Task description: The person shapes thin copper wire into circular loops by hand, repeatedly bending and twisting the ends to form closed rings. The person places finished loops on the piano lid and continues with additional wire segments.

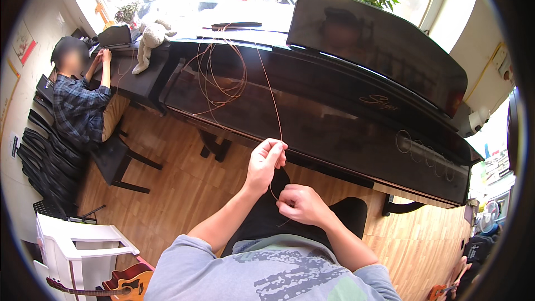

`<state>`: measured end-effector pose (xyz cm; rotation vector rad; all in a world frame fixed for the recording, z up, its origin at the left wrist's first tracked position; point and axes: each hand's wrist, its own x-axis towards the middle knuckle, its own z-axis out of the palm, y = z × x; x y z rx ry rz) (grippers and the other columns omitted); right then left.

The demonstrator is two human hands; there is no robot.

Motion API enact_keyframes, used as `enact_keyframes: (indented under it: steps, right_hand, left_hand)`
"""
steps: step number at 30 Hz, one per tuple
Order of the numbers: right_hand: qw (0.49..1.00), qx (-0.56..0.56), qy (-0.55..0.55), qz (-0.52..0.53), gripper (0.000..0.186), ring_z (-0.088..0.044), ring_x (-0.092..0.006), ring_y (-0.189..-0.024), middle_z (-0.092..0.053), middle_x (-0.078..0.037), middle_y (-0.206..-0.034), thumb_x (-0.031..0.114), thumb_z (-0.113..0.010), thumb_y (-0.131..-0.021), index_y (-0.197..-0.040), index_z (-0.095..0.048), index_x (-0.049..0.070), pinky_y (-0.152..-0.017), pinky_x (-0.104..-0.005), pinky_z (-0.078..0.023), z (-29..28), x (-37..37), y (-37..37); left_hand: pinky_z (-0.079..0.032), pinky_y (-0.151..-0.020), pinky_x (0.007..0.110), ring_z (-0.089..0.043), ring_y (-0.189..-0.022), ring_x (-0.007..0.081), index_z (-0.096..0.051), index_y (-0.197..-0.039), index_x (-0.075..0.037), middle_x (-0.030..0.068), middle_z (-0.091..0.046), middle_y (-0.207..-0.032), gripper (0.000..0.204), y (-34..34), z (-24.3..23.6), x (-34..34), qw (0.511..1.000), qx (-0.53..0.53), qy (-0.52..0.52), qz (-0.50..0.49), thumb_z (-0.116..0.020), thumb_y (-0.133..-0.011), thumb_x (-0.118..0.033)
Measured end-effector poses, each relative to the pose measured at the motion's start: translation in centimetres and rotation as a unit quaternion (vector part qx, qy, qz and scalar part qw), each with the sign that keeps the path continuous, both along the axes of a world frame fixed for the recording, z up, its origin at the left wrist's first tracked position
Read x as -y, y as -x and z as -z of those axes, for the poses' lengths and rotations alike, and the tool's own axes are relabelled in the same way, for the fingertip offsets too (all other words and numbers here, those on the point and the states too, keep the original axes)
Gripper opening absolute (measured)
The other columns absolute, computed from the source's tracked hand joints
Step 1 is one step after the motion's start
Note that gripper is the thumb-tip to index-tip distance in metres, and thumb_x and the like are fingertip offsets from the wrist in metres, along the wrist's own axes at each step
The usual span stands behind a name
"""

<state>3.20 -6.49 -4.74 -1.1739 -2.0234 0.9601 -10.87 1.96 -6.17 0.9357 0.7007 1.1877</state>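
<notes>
My left hand (266, 164) pinches a thin copper-coloured string (267, 83) above my lap, with the strand running up to the top of a black upright piano (340, 111). A little lower and to the right, my right hand (295, 203) is closed on the lower length of that string, whose loose end hangs below it. Looser loops of similar string (242, 81) drape over the piano's top and front on the left. Several clear or silvery rings (404, 139) lie on the piano's dark surface to the right.
Another person (78, 92) sits at a dark desk on the left, hands raised, beside a plush toy (151, 38). A black bench (111, 159) stands on the wooden floor. A white stand (61, 239) and guitar (122, 283) are at lower left, more gear at right.
</notes>
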Motion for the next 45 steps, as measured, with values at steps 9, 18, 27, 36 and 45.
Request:
enact_keyframes:
  steps: [9,18,27,36,45]
  right_hand:
    - [0.987,-0.022,-0.145,-0.064,0.008,-0.054,-0.0246,-0.059,-0.053,-0.006,-0.064,0.009,-0.071,-0.065,-0.064,-0.063,0.008,-0.054,-0.0359,-0.043,-6.4,3.7,-2.7]
    - [0.972,-0.09,-0.216,-0.02,0.009,-0.056,-0.0184,-0.049,-0.06,-0.004,-0.06,0.004,-0.072,-0.064,-0.071,-0.067,0.006,-0.046,-0.0289,-0.041,-10.6,6.7,-5.2]
    - [0.923,-0.267,-0.277,-0.01,0.015,-0.053,-0.0149,-0.041,-0.059,-0.005,-0.056,0.015,-0.068,-0.085,-0.081,-0.065,0.0,-0.042,-0.0255,-0.04,-12.0,9.2,-7.5]
    - [0.889,-0.295,-0.33,0.113,0.023,-0.046,-0.011,-0.04,-0.057,-0.005,-0.056,0.021,-0.062,-0.093,-0.087,-0.063,-0.001,-0.041,-0.0249,-0.038,-12.4,9.6,-8.3]
    - [0.783,-0.499,-0.209,0.307,0.022,-0.022,-0.0015,-0.042,-0.031,0.006,-0.054,0.02,-0.045,-0.102,-0.094,-0.053,0.001,-0.039,-0.02,-0.019,-12.3,7.0,-12.7]
  left_hand:
    - [-0.044,-0.066,0.021,-0.054,-0.069,0.0069,-0.061,-0.086,-0.003,0.0017,-0.06,-0.075,0.011,1.0,-3.9,2.6,0.992,-0.023,-0.067,0.104,-0.054,-0.092,-0.01]
    - [-0.036,-0.064,0.03,-0.041,-0.07,0.0173,-0.046,-0.081,-0.007,0.0061,-0.044,-0.076,0.013,-0.3,-5.5,5.0,0.911,-0.169,-0.344,-0.154,-0.056,-0.089,-0.01]
    - [-0.039,-0.075,0.036,-0.04,-0.09,0.0218,-0.043,-0.108,-0.014,0.0068,-0.038,-0.101,0.053,-0.7,-8.4,4.8,0.633,-0.155,-0.637,-0.411,-0.076,-0.074,-0.037]
    - [-0.051,-0.076,0.034,-0.064,-0.079,0.0225,-0.056,-0.112,0.001,0.014,-0.065,-0.085,0.063,-3.4,-11.4,6.9,0.923,0.011,-0.382,0.039,-0.031,-0.099,-0.055]
    - [-0.046,-0.062,0.023,-0.06,-0.069,0.0095,-0.06,-0.111,0.0,0.0073,-0.065,-0.085,0.023,-0.1,-12.1,8.7,0.882,0.018,-0.247,0.401,-0.052,-0.098,-0.017]
